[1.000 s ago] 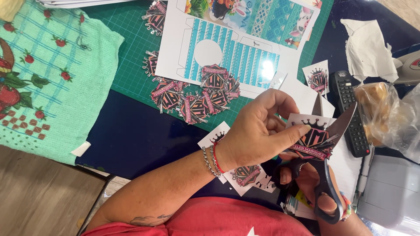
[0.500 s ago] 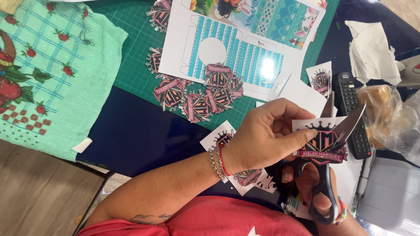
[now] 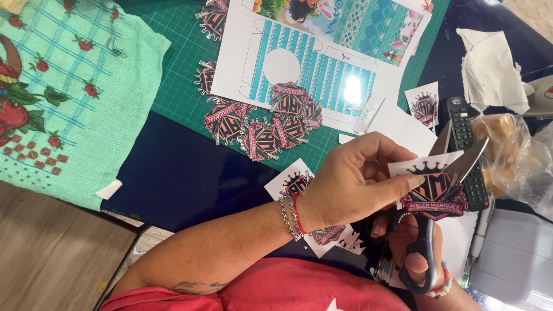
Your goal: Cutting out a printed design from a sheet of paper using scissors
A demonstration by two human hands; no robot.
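Observation:
My left hand [image 3: 357, 181] pinches a printed paper emblem [image 3: 433, 196], pink and black with a crown, by its left edge. My right hand [image 3: 417, 253] grips the dark handles of a pair of scissors [image 3: 455, 167]. The blades are spread apart around the emblem's upper right corner. A pile of cut-out emblems [image 3: 259, 124] lies on the green cutting mat [image 3: 178, 80] beyond my left hand. More uncut emblem pieces [image 3: 296, 183] rest on the dark blue tabletop under my wrist.
A printed turquoise box template sheet [image 3: 314, 63] covers the mat. A green cloth with strawberries [image 3: 63, 98] lies at left. A black remote control [image 3: 464, 144], a clear plastic bag [image 3: 515, 155], crumpled white paper [image 3: 489, 69] and a single emblem [image 3: 425, 106] sit at right.
The scissor blades have spread wider around the emblem's upper corner. My left hand has turned the emblem slightly and shifted it a little lower.

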